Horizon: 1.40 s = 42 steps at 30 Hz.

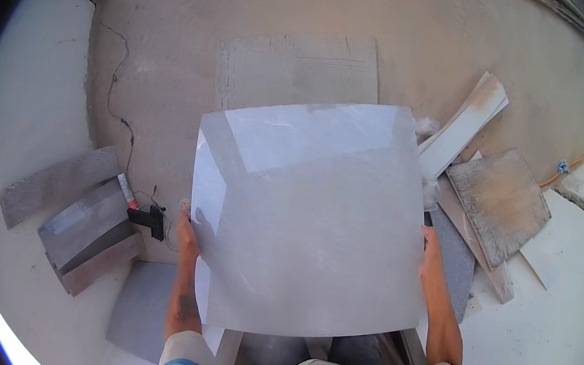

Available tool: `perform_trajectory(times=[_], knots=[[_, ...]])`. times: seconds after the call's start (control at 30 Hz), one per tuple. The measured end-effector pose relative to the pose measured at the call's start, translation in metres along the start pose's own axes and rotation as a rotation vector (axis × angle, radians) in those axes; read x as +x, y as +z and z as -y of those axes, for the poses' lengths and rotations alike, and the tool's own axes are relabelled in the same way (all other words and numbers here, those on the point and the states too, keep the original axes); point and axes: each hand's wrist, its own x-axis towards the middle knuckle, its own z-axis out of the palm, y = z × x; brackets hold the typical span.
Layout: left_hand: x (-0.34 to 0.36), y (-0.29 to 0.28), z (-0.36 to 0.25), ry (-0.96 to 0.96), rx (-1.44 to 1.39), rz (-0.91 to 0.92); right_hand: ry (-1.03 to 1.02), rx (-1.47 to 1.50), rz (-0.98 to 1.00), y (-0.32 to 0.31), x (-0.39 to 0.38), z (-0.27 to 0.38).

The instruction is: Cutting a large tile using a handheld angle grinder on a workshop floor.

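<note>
Head view: one glossy grey slab spans the gap between two hands, at 3 o'clock from the left hand and 9 o'clock from the right hand, each clamped on its side edge, neither nearer; outline near square, no long axis to call. Past its far edge, at 12 o'clock, one flat grey rectangle on the floor, partly hidden. Around the slab: one black tool at 9, one dusty square board near 3, pale strips toward 2, overlapping, count unclear.
</note>
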Motion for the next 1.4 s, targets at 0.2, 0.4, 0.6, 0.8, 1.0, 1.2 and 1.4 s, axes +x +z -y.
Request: perform_trajectory(times=[0.2,0.4,0.6,0.8,1.0,1.2,1.4], knots=[[0.220,0.080,-0.011,0.145,0.267,0.196,0.014,-0.079,-0.048,0.054,0.221,-0.011],[0.338,0.147,-0.024,0.435,0.289,0.224,-0.223,-0.109,-0.082,0.108,0.355,-0.003],[0.358,0.184,-0.020,0.282,0.134,0.157,-0.263,-0.024,0.057,0.164,0.368,0.001],[0.387,0.178,-0.013,0.553,0.352,0.019,-0.324,-0.240,0.026,0.148,0.439,0.006],[0.397,0.202,-0.019,0.408,0.387,0.015,-0.310,-0.243,0.135,0.149,0.419,0.008],[0.387,0.213,-0.010,0.327,0.262,0.090,-0.401,-0.385,-0.059,0.131,0.442,0.002],[0.182,0.094,-0.212,1.196,0.752,-0.566,-1.272,-0.709,-0.032,0.205,0.208,0.124]])
